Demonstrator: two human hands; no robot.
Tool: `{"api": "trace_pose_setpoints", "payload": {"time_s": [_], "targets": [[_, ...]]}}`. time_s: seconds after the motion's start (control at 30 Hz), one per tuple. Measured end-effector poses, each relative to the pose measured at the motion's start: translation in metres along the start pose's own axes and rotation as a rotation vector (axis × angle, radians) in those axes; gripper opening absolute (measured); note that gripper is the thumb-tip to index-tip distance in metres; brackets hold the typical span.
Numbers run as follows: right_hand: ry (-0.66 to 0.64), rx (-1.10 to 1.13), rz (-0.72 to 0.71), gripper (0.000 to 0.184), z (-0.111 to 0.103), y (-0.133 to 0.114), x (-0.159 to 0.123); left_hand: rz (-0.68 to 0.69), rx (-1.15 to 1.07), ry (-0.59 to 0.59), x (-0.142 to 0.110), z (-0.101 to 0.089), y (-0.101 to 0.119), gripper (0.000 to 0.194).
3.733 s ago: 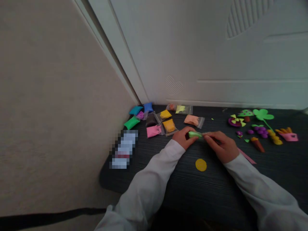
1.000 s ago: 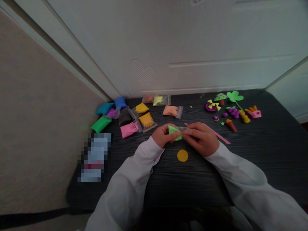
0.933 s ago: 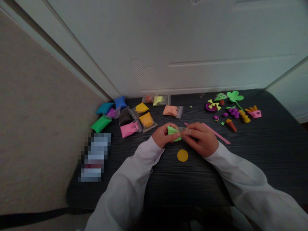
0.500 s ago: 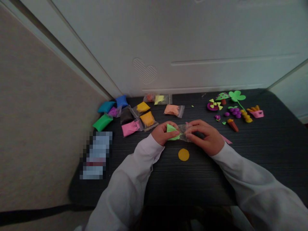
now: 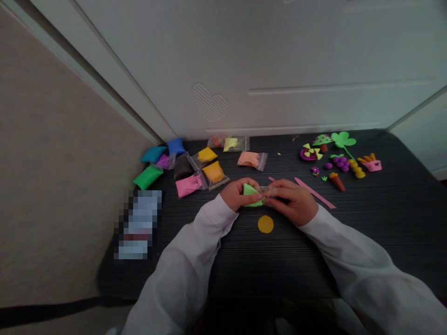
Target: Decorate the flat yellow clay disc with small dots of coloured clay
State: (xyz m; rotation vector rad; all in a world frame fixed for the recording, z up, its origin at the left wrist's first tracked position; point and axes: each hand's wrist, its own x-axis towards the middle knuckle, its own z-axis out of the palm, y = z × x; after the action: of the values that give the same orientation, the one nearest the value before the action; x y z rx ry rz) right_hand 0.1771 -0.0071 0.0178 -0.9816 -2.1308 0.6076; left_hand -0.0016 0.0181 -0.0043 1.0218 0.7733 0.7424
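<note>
left hand point(image 5: 237, 194) grasps the filled end of a light green packet point(image 5: 250, 194); right hand point(image 5: 295, 200) pinches the same packet's clear end. the packet sits between both hands, over the middle of the dark counter point(image 5: 265, 270). on the near side of it lies a flat yellow disc point(image 5: 266, 224). a pink strip point(image 5: 316, 194) lies just beyond the right hand. far left: pink packet point(image 5: 187, 185), green packet point(image 5: 148, 177). far right: brown cone point(image 5: 337, 182), green flower point(image 5: 343, 138).
</note>
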Motion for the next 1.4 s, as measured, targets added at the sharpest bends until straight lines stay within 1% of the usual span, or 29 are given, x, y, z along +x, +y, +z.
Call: {"api": "trace_pose_setpoints", "payload": {"time_s": [0.17,0.3,0.37,0.47,0.53,0.57,0.7,0.9,1.07,1.17,1.27,1.4], "targets": [[0.022,0.005,0.036,0.013,-0.002,-0.005,0.0,0.009,-0.022,-0.001,0.001,-0.001,0.0,0.025],[0.116,0.102,0.14,0.009,-0.009,-0.008,0.0,0.021,-0.107,0.066,0.003,0.0,0.001,0.027],[0.189,0.22,0.218,0.007,-0.013,-0.007,0.0,0.034,-0.163,0.111,0.004,0.0,0.003,0.03],[0.317,0.48,0.312,0.003,-0.014,-0.002,0.0,0.064,-0.227,0.185,0.004,0.0,0.008,0.034],[0.369,0.608,0.35,0.003,-0.013,0.003,0.001,0.068,-0.256,0.225,0.003,-0.002,0.011,0.035],[0.38,0.637,0.372,0.004,-0.012,0.004,0.0,0.069,-0.266,0.239,0.003,-0.003,0.012,0.036],[0.365,0.676,0.472,0.008,-0.01,0.009,0.0,0.078,-0.283,0.265,0.002,-0.006,0.014,0.038],[0.35,0.736,0.56,0.013,-0.011,0.009,0.0,0.074,-0.269,0.272,0.003,-0.006,0.013,0.038],[0.314,0.95,0.693,0.013,-0.014,0.005,0.003,0.061,-0.278,0.28,0.003,-0.005,0.015,0.037],[0.238,1.087,0.77,0.018,-0.016,0.004,0.003,0.055,-0.285,0.274,0.002,-0.004,0.016,0.035],[0.191,1.137,0.784,0.018,-0.018,0.005,0.002,0.051,-0.292,0.272,0.002,-0.003,0.017,0.034],[0.188,1.131,0.744,0.011,-0.019,0.009,-0.001,0.05,-0.297,0.27,0.002,-0.003,0.017,0.033]]}}
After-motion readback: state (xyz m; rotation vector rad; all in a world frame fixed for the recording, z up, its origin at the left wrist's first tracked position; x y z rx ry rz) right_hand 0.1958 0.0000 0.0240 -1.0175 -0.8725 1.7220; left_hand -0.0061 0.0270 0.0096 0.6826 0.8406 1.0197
